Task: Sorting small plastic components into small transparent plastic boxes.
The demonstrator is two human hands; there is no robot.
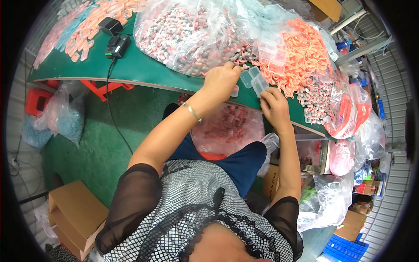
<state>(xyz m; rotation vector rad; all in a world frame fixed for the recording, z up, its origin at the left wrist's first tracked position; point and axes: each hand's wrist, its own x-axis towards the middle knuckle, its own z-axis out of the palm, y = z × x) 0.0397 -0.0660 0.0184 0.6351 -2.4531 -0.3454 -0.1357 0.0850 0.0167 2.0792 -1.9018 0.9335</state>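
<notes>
A small clear plastic case [259, 82] lies open near the table's front edge, its compartments facing up. The fingers of my right hand [275, 107] grip its near end. Bent toward the pile of small grey-and-pink pieces [242, 56], my left hand [221, 84] has its fingers pressed together at the tips. What they pinch, if anything, is too small to make out. Beneath that palm, a small clear-and-pink piece [235, 91] shows at the table edge. Beyond the case spreads a heap of orange cords [301, 54], with more clear cases [271, 56] lying on its left side.
A large clear bag [179, 37] of grey-and-pink pieces covers the green table's [98, 65] middle. Orange cases [102, 19] and a black device [117, 46] with a hanging cable are at left. Loose pieces [315, 98] lie right. Below, a bag of pink pieces [229, 126] sits between my knees.
</notes>
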